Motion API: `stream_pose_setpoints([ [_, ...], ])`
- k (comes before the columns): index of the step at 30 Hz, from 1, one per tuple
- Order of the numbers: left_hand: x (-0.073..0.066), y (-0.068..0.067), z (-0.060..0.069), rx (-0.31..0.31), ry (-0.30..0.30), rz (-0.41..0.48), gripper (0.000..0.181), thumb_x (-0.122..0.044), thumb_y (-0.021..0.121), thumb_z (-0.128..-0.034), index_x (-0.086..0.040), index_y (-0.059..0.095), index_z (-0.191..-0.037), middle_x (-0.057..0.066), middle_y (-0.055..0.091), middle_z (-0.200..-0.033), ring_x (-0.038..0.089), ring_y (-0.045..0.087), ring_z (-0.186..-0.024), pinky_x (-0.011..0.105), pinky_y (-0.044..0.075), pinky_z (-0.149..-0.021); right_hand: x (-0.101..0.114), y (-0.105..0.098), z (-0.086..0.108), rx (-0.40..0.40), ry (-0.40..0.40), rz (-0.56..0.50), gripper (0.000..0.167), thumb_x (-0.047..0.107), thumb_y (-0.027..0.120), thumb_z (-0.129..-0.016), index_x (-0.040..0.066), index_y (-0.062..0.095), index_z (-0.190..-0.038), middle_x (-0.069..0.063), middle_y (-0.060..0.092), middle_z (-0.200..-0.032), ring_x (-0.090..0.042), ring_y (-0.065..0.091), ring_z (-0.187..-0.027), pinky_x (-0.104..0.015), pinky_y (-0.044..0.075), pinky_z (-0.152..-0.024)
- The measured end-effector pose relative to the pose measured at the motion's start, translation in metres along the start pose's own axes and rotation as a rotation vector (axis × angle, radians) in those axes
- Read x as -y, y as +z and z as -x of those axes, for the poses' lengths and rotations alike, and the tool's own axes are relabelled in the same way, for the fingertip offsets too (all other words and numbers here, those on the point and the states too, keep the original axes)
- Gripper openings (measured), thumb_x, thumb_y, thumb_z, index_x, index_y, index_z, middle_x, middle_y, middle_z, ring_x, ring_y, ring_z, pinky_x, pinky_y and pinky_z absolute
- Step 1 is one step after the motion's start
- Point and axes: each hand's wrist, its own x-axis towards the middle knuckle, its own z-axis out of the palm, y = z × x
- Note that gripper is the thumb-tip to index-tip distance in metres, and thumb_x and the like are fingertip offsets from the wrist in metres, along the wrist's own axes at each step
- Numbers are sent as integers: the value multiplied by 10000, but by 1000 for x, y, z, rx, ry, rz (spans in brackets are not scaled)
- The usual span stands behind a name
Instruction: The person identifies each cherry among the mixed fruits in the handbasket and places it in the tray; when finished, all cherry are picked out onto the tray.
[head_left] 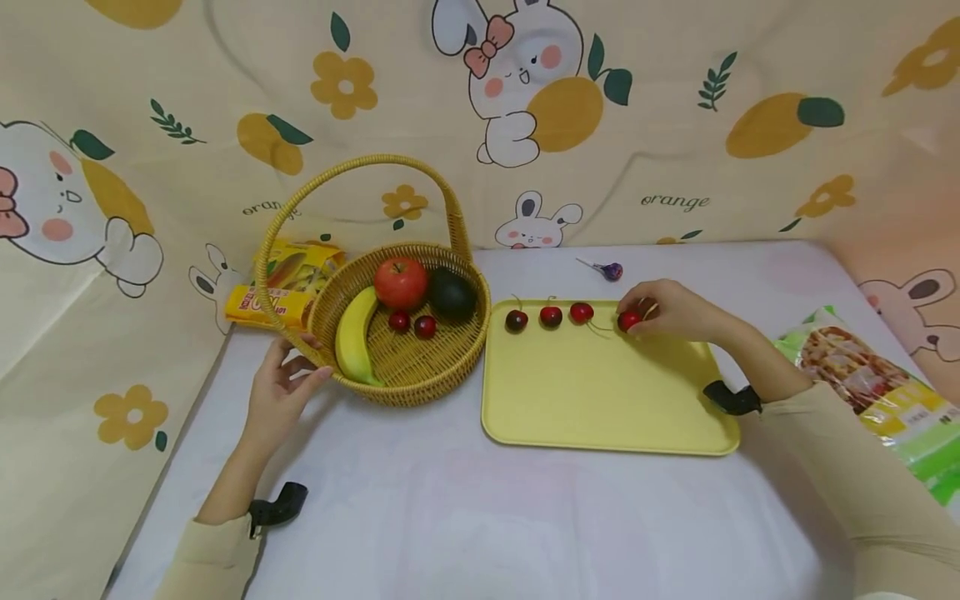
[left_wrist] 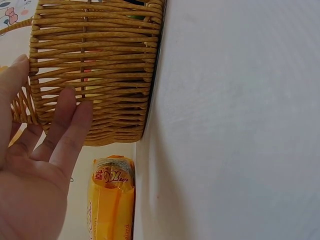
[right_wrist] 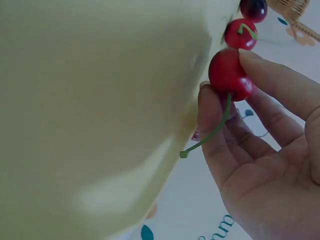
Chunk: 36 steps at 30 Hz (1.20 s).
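In the head view my right hand [head_left: 667,310] pinches a red cherry [head_left: 628,320] between thumb and fingers at the back edge of the yellow tray [head_left: 600,392]. Its green stem hangs down in the right wrist view. Three more cherries [head_left: 551,317] lie in a row along that edge, to the left. My left hand [head_left: 281,387] holds the wicker basket [head_left: 420,392] at its left front rim, fingers against the woven outer wall [left_wrist: 100,65]. Inside the basket are a banana [head_left: 354,333], a red apple [head_left: 401,283], a dark avocado [head_left: 452,295] and two cherries [head_left: 424,327].
Behind the basket's left side is a yellow snack bag [head_left: 281,283]. A wrapped lollipop [head_left: 612,272] lies behind the tray. On the right, a green and white food bag [head_left: 862,375] lies partly under the right sleeve. A printed cloth [head_left: 420,100] hangs at the back.
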Motion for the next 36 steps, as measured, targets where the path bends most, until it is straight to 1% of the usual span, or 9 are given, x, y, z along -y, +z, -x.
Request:
stream_pose_setpoints([
  [8, 2, -2, 2, -4, 14, 7, 469, 176, 623, -884, 126, 425, -1305, 148, 488, -1209, 99, 603, -897, 153, 553, -729, 2, 2, -6, 1, -2, 41, 267, -3, 763, -850, -54, 680, -1098, -120, 700, -993, -232, 642, -853, -260, 555, -759],
  [12, 3, -4, 2, -9, 18, 12, 472, 177, 625, -882, 123, 428, -1308, 163, 485, -1216, 99, 601, -896, 151, 552, -725, 13, -2, -14, -48, -29, 89, 251, 26, 751, -870, -55, 680, -1097, -159, 687, -1028, -302, 617, -952, -396, 552, -821],
  [16, 3, -5, 1, -10, 22, 31, 468, 178, 629, -879, 126, 435, -1302, 146, 493, -1202, 112, 602, -891, 156, 553, -721, 40, -1, -33, -118, -109, 91, 241, 5, 731, -880, -41, 678, -1111, -174, 668, -1098, -324, 576, -1025, -530, 505, -903],
  [18, 3, -4, 1, -12, 25, 47, 466, 182, 630, -876, 131, 437, -1297, 138, 495, -1192, 117, 604, -887, 160, 555, -723, 59, 3, -47, -138, -181, 86, 230, 6, 730, -881, -18, 684, -1105, -146, 671, -1095, -302, 578, -1028, -528, 496, -911],
  [20, 4, -4, 1, -13, 24, 50, 467, 181, 630, -877, 129, 436, -1298, 142, 493, -1192, 117, 606, -890, 163, 557, -729, 81, 10, -64, -127, -261, 76, 219, 19, 723, -892, -4, 685, -1107, -123, 673, -1099, -281, 582, -1038, -516, 499, -916],
  [23, 3, -3, 2, -18, 19, 44, 476, 173, 631, -881, 123, 431, -1310, 157, 486, -1206, 108, 607, -897, 163, 557, -735, 118, 24, -91, -61, -368, 79, 211, 48, 714, -910, 16, 684, -1117, -99, 668, -1118, -272, 586, -1069, -474, 514, -920],
  [27, 2, -3, 2, -18, 18, 31, 488, 161, 631, -888, 121, 421, -1327, 166, 477, -1227, 105, 606, -909, 161, 556, -737, 168, 47, -131, 115, -423, 76, 248, 88, 713, -921, 7, 676, -1152, -115, 657, -1159, -282, 598, -1070, -419, 517, -944],
  [32, 2, -1, 1, -17, 26, 50, 488, 169, 632, -884, 115, 431, -1325, 157, 481, -1221, 119, 608, -912, 165, 557, -744, 208, 80, -178, 388, -409, 49, 310, 83, 722, -908, -35, 656, -1187, -175, 650, -1192, -277, 613, -1076, -328, 508, -942],
  [36, 4, -1, 1, -12, 13, 17, 489, 133, 649, -893, 90, 439, -1333, 123, 486, -1220, 111, 606, -918, 167, 559, -759, 220, 98, -200, 541, -337, 42, 366, 105, 728, -911, -20, 642, -1244, -193, 634, -1239, -238, 593, -1133, -276, 500, -924],
])
